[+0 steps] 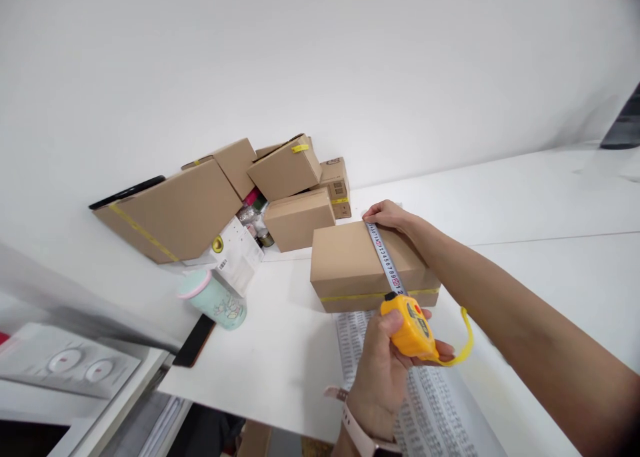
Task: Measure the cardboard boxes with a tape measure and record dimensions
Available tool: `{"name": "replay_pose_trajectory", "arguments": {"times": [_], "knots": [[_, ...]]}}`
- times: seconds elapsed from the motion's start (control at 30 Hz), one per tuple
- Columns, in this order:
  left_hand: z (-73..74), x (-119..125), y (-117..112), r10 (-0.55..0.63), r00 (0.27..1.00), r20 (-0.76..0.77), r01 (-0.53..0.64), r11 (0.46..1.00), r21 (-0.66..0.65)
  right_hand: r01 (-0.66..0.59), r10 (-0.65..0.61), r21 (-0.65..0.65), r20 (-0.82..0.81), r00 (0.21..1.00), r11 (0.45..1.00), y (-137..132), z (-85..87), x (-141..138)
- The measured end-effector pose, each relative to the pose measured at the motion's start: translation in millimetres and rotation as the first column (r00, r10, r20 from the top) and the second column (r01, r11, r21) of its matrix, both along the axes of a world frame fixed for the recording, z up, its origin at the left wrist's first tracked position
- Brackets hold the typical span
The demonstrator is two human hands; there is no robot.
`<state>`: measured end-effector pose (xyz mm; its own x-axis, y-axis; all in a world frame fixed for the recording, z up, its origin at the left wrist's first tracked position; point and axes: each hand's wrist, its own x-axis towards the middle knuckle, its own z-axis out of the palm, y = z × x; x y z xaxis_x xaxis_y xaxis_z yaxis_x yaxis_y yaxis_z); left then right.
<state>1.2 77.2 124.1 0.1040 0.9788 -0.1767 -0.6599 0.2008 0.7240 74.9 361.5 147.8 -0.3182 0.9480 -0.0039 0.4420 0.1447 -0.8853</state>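
A closed brown cardboard box (345, 257) with yellow tape along its front lies on the white table. My left hand (385, 357), a pink-banded watch on its wrist, grips a yellow tape measure (413, 327) just in front of the box. From its case the metal blade (384, 257) runs out across the box top to the far edge. There my right hand (387, 213) pinches the blade's end against the box; the very tip is hidden by the fingers. A yellow wrist strap (465, 340) hangs from the case. Printed sheets (435, 410) lie beneath my left hand.
Several cardboard boxes (173, 210) are piled against the wall at the back left. Close to them are a white paper with an avocado picture (237, 253) and a mint-green cup (220, 303). A dark flat object (195, 342) lies at the table's left edge.
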Motion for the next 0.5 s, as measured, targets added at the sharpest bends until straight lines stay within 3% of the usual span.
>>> {"name": "replay_pose_trajectory", "arguments": {"times": [0.23,0.4,0.5], "knots": [[1.0,-0.8,-2.0,0.004,1.000,-0.013,-0.004,1.000,-0.012,-0.039,0.039,-0.001,0.016,0.999,0.999,1.2,-3.3,2.1],[0.6,-1.6,-3.5,-0.057,0.996,0.067,0.066,0.986,-0.156,-0.037,0.036,0.017,0.042,0.998,0.999,1.2,-1.1,1.3],[2.9,-3.8,-4.4,-0.037,0.998,0.052,0.044,0.988,-0.147,-0.027,0.025,0.030,0.056,0.998,0.999,1.0,0.6,1.2]]}}
